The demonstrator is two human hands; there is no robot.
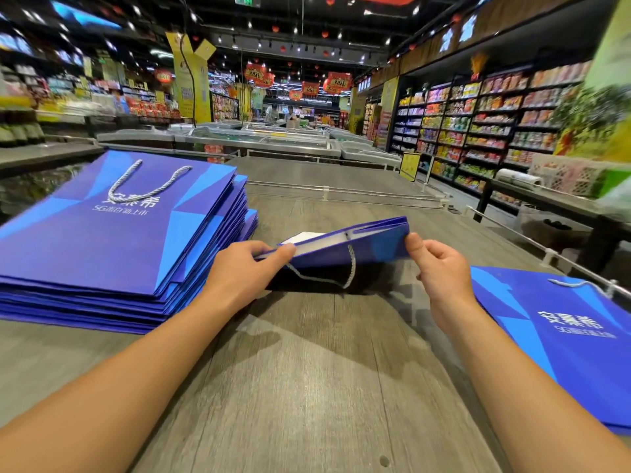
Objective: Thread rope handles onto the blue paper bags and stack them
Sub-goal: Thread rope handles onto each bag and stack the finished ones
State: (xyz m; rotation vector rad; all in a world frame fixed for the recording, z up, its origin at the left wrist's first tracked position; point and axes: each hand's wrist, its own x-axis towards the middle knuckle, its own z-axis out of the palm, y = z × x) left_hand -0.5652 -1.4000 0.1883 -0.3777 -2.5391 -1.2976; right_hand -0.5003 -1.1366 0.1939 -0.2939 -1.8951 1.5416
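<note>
I hold a blue paper bag (379,245) lifted a little above the grey wooden table (307,370), its mouth slightly open with the white inside showing. My left hand (244,264) pinches its left top edge and my right hand (440,264) pinches its right top corner. A white rope handle (327,276) hangs in a loop from the bag's near side. On the left a tall stack of flat blue bags (112,233) lies on the table, the top one with a white rope handle (146,180). Another blue bag pile (560,332) lies at the right.
A low metal rail (341,192) crosses the table behind the bags. Freezer chests (259,139) stand beyond it. Stocked shelves (478,124) line the right aisle, and a dark side table (553,206) with a paper roll stands at the right.
</note>
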